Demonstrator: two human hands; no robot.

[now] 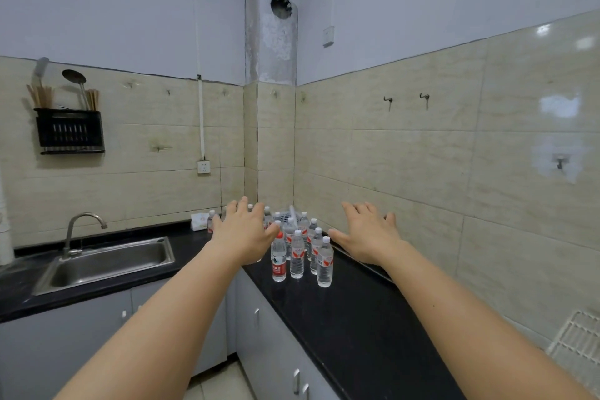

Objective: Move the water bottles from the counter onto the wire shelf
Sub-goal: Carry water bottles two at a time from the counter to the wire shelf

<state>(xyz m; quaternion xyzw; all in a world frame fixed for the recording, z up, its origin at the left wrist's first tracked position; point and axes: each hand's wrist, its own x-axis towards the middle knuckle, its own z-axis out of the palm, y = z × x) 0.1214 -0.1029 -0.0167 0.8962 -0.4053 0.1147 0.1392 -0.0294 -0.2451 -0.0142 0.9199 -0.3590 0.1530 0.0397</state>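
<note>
Several clear water bottles (297, 253) with white caps and red labels stand clustered in the corner of the black counter (350, 318). My left hand (242, 230) hovers over the left side of the cluster with fingers spread, hiding some bottles behind it. My right hand (365, 232) is stretched out flat to the right of the bottles, fingers apart, holding nothing. A white wire shelf (578, 338) shows at the lower right edge, leaning by the tiled wall.
A steel sink (107, 265) with a tap (82, 229) sits in the counter at left. A black utensil rack (69, 131) hangs on the left wall. A small white box (199, 221) lies behind the bottles. Grey cabinets (269, 334) run below.
</note>
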